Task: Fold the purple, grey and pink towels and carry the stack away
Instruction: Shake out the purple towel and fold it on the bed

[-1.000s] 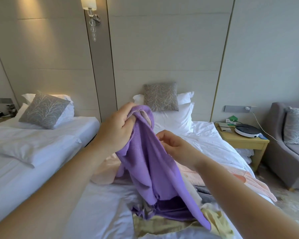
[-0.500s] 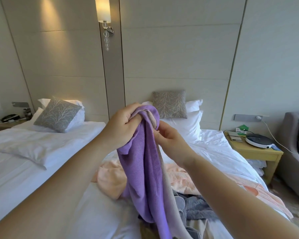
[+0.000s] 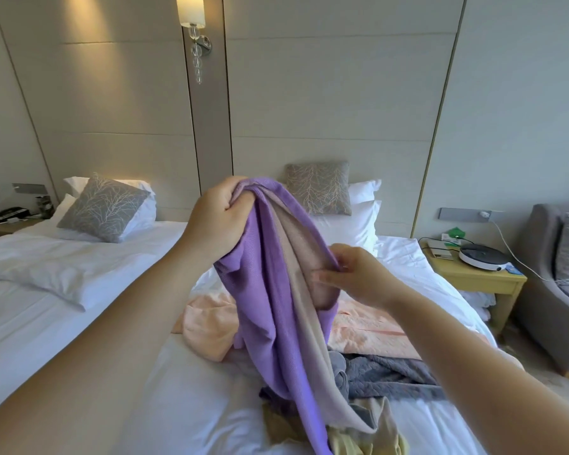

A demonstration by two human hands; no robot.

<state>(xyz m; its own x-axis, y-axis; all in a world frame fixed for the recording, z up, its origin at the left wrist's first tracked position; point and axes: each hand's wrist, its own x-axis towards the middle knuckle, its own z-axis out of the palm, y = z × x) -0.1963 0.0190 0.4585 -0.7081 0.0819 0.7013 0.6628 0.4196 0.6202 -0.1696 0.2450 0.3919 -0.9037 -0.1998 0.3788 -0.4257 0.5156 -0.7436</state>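
The purple towel (image 3: 270, 303), with a beige inner side, hangs lifted above the bed. My left hand (image 3: 219, 221) grips its bunched top corner. Lower and to the right, my right hand (image 3: 355, 277) pinches the towel's edge. Under it on the white bed (image 3: 184, 389) the pink towel (image 3: 368, 330) lies spread out and crumpled. The grey towel (image 3: 388, 376) is bunched in front of the pink one. The purple towel's lower end trails onto the pile.
A yellow cloth (image 3: 368, 435) lies at the near edge of the pile. Pillows (image 3: 358, 224) sit at the headboard. A second bed (image 3: 46, 284) is on the left. On the right stand a wooden nightstand (image 3: 480, 280) with a round device and a grey sofa (image 3: 559, 307).
My right hand has slid down and to the right along the towel's edge, away from my left hand, spreading the top of the towel. The view has tilted down slightly.
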